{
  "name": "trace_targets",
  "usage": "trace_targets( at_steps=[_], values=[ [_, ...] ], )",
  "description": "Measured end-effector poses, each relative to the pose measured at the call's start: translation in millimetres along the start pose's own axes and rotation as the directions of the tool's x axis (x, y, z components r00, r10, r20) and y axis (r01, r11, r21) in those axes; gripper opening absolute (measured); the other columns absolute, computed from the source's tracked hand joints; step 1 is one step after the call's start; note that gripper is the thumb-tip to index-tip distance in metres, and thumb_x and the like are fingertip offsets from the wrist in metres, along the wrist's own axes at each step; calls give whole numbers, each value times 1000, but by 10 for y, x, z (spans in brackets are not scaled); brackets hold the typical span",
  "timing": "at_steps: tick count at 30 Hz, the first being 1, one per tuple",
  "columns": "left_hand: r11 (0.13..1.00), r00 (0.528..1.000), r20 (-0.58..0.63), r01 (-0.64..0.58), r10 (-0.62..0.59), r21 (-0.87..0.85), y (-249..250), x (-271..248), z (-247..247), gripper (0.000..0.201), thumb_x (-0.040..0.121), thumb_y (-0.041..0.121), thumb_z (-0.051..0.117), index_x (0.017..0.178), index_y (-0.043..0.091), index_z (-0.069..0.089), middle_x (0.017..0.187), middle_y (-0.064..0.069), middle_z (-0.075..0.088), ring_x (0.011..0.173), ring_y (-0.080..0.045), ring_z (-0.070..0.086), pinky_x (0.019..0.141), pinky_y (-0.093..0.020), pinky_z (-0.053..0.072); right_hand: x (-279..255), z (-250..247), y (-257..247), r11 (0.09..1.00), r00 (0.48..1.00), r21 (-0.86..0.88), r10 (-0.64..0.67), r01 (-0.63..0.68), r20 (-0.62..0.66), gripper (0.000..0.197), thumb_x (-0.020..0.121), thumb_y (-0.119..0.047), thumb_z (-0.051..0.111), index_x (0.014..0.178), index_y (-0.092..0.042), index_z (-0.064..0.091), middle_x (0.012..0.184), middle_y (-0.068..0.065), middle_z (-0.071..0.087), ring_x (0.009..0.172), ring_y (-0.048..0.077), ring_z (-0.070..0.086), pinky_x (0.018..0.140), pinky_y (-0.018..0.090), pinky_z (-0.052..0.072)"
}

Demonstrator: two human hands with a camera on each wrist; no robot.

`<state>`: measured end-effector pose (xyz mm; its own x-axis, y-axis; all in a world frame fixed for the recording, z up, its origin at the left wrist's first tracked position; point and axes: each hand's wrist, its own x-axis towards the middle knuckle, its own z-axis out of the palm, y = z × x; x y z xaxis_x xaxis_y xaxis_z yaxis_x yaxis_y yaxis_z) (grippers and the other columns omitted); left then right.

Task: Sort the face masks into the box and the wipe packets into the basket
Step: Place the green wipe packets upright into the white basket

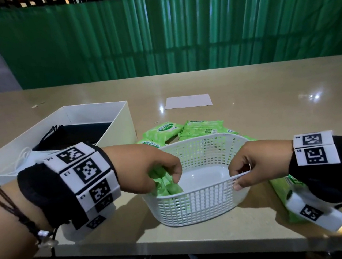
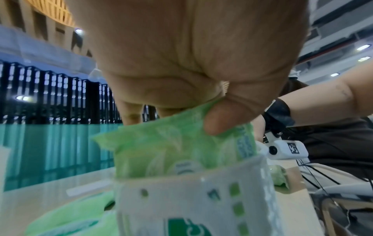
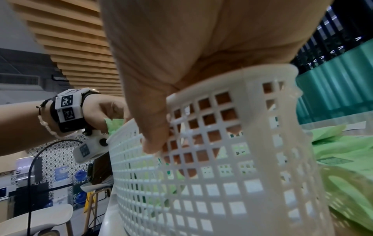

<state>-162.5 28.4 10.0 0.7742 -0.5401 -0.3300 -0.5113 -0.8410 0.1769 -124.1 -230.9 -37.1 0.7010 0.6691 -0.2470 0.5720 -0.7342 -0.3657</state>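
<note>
Now, at your far left, around ten o'clock, the box (image 1: pixel 118 124) sits on the surface (image 1: pixel 271 96) with dark masks (image 1: pixel 81 131) inside and a white mask (image 1: pixel 23 158) near its front corner. Your left hand (image 1: pixel 149 166) hangs over the basket's left end, its fingers (image 1: pixel 172 170) curled and pinching a green packet (image 1: pixel 165 185) that stands partly inside the basket (image 1: pixel 198 200); the left wrist view shows your thumb pressed on the packet's top edge. The basket is at twelve o'clock, close to you. Behind it, toward one o'clock, more packets (image 1: pixel 187 129) lie loose on the surface, and a white sheet (image 1: pixel 188 101) lies beyond them. Your right hand (image 1: pixel 257 161) grips the basket's right rim, thumb outside and fingers (image 1: pixel 236 165) curled over the edge. Under that wrist, at about three o'clock, another packet (image 1: pixel 286 192) lies flat.
</note>
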Motion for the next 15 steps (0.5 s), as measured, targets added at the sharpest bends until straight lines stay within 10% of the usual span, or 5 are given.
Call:
trace_targets(
  at_steps=[3,5,9,15],
  values=[
    [1000,999,48,8,-8,3,7,-7,79,50,61,27,42,106,47,49,100,11,57,100,-15,49,97,-37,43,15,-6,-4,1000,1000,8,2,-2,11,24,82,-30,68,61,-34,58,59,-11,52,58,1,45,58,19,34],
    [994,998,62,-6,0,109,47,25,154,56,59,34,39,113,46,48,112,12,53,117,-11,39,116,-38,15,8,4,3,1000,1000,14,6,-6,14,25,83,-30,68,60,-34,58,58,-12,51,57,1,45,57,20,34],
    [985,1000,8,-19,18,174,65,73,240,68,59,69,39,124,50,39,116,23,45,125,-3,28,116,-40,-12,-19,36,31,1000,1000,2,7,-7,-13,28,82,-33,67,57,-40,56,55,-16,51,56,2,45,58,22,35],
    [988,964,-216,149,-153,-34,-62,70,230,87,45,88,34,125,53,35,144,17,24,136,-11,24,114,-43,21,-25,52,29,1000,1000,12,1,-1,-17,26,82,-36,66,59,-42,56,57,-18,53,58,2,47,61,24,38]
  ],
)
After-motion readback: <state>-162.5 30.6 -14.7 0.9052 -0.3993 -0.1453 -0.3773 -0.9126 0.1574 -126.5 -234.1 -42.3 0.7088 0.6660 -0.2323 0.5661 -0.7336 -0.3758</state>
